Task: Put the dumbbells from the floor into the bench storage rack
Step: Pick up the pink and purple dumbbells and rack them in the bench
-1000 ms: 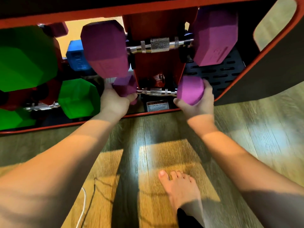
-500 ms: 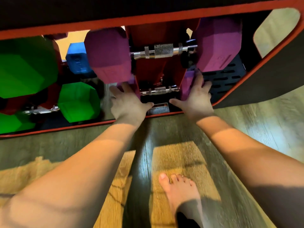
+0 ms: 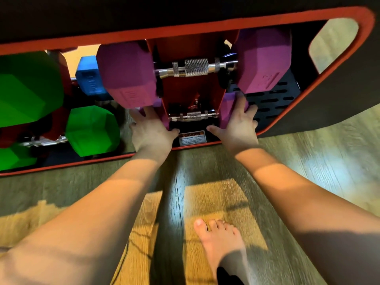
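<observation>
Pressing flat on the small purple dumbbell [image 3: 193,116] ends: left hand [image 3: 151,132], right hand [image 3: 238,124]

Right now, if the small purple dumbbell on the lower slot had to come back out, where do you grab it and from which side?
Probably the knurled steel handle of the small purple dumbbell, reached from the front, floor side. It lies level and bare across the red cradle. The purple heads sit behind the cradle walls, with the left hand and right hand pressed flat on them, and the large purple dumbbell blocks access from above.
</observation>
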Demonstrator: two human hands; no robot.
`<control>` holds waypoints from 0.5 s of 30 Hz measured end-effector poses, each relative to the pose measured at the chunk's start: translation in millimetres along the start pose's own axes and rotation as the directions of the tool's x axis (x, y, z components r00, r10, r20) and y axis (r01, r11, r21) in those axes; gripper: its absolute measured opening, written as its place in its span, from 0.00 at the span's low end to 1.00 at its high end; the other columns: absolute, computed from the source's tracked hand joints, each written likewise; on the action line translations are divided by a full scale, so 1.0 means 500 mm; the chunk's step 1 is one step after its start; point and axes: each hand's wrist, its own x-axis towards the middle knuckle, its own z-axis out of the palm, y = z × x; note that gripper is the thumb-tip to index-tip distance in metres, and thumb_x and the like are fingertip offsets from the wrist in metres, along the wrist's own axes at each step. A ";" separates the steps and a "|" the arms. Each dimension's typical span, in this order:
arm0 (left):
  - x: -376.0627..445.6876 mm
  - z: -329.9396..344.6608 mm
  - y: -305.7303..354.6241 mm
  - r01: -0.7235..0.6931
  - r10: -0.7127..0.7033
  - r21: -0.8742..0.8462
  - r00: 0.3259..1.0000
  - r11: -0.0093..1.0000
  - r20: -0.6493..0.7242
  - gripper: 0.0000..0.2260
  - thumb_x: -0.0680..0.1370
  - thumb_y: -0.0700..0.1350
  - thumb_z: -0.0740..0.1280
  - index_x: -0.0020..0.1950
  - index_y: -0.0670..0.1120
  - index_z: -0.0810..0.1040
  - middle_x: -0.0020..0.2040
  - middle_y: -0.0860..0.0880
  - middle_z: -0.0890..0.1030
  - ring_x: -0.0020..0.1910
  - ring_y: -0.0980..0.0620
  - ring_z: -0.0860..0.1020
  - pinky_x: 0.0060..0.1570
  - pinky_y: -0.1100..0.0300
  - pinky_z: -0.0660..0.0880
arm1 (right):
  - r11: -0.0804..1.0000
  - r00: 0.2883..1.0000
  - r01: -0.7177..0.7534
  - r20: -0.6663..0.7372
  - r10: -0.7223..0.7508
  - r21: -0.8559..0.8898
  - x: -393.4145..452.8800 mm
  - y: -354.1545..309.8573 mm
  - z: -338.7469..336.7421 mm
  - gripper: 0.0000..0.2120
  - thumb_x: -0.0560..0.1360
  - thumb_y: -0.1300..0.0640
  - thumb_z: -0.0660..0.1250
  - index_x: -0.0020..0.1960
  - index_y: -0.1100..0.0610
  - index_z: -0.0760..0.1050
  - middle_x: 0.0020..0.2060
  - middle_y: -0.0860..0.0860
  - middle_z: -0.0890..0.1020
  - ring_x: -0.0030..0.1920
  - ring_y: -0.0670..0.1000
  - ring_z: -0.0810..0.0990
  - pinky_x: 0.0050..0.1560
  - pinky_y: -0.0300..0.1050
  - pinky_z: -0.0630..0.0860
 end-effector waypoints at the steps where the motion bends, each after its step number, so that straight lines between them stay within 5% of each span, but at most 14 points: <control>1: 0.001 0.000 0.000 0.000 0.000 0.002 1.000 1.000 -0.001 0.44 0.66 0.58 0.77 0.73 0.46 0.58 0.70 0.38 0.61 0.63 0.32 0.71 0.56 0.43 0.73 | 1.000 1.000 -0.004 0.000 0.004 0.000 0.000 -0.001 0.000 0.51 0.66 0.49 0.79 0.77 0.49 0.49 0.67 0.61 0.61 0.59 0.72 0.70 0.61 0.64 0.70; 15: 0.005 0.009 -0.019 0.006 -0.004 0.040 0.999 0.999 -0.035 0.46 0.64 0.63 0.76 0.72 0.45 0.58 0.67 0.36 0.63 0.58 0.31 0.73 0.55 0.45 0.73 | 0.998 0.999 0.030 0.014 -0.029 -0.047 -0.001 -0.012 0.006 0.47 0.69 0.51 0.77 0.76 0.50 0.50 0.68 0.63 0.60 0.61 0.74 0.69 0.60 0.66 0.69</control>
